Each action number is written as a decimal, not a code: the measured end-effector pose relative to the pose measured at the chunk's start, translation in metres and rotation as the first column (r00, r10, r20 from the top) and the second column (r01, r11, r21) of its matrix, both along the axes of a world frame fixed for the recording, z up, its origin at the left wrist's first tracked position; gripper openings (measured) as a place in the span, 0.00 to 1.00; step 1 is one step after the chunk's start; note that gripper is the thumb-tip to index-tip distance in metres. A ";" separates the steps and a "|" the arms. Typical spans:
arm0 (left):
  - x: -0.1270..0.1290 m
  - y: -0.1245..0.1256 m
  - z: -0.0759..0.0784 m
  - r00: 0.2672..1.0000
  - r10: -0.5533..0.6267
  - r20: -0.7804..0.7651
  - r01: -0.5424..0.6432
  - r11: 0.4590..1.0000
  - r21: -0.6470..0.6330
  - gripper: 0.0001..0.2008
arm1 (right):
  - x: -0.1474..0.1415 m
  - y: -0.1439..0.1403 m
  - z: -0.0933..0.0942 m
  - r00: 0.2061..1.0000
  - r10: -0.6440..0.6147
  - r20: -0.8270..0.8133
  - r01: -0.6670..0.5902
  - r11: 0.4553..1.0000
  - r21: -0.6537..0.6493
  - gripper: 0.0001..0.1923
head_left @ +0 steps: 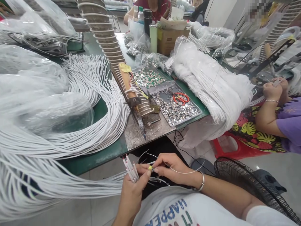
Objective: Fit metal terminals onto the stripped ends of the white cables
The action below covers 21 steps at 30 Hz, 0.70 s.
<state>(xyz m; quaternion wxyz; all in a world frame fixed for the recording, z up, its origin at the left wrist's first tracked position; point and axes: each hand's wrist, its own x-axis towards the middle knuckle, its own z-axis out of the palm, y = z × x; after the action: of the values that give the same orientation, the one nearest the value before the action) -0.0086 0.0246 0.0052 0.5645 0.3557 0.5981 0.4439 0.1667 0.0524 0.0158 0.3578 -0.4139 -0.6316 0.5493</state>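
Left hand [133,188] low in front of the body, below the table [98,157] edge, fingers closed around a small bunch of white cable ends [130,169] that stick up past the knuckles. The bunch trails off left into a long sweep of white cables [70,188] hanging from the table. Right hand [170,168] just beside the left, thumb and forefinger pinched narrow on a thin wire [185,172] at a small yellow piece [150,168] between the two hands; wire loops out to the right over the wrist, which wears a metal bangle [201,182]. More thin wire ends fan out under the hands. On the table: coiled white cables, a worn metal plate [141,133] with a soldering iron [139,121] lying on it, a tray of small metal parts [176,108] with red-handled scissors [180,98] on top, a big white cable bundle [211,81] to the right. A co-worker's forearm and hands [272,91] at far right, holding something small; cannot tell what. Black fan [242,180] on the floor, lower right.
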 end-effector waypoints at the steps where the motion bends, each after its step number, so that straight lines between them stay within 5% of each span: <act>1: 0.000 0.000 -0.001 1.000 -0.002 -0.001 0.002 1.000 0.009 0.14 | 0.000 0.001 0.000 1.000 0.000 0.004 0.000 1.000 0.000 0.06; 6: -0.001 0.000 -0.002 0.999 0.015 -0.045 -0.013 0.999 0.039 0.13 | 0.002 0.002 0.000 0.997 0.026 0.076 -0.037 0.988 0.149 0.10; 12: -0.004 0.010 0.007 0.987 0.125 -0.099 -0.113 0.987 0.114 0.13 | 0.003 0.000 0.003 0.993 -0.042 0.109 -0.010 0.902 0.432 0.18; 17: -0.008 0.022 0.005 0.987 0.125 -0.106 -0.104 0.978 0.178 0.11 | 0.003 0.006 0.014 0.968 -0.149 0.203 0.004 0.817 0.577 0.04; 21: -0.003 0.034 0.009 0.986 0.155 -0.068 -0.136 0.963 0.232 0.10 | 0.000 0.015 0.023 0.972 -0.209 0.103 0.097 0.766 0.635 0.04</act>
<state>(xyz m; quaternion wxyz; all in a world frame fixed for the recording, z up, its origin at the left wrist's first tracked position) -0.0118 0.0589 0.0140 0.4601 0.3914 0.5917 0.5338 0.1672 0.0673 0.0388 0.4641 -0.3665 -0.7697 0.2404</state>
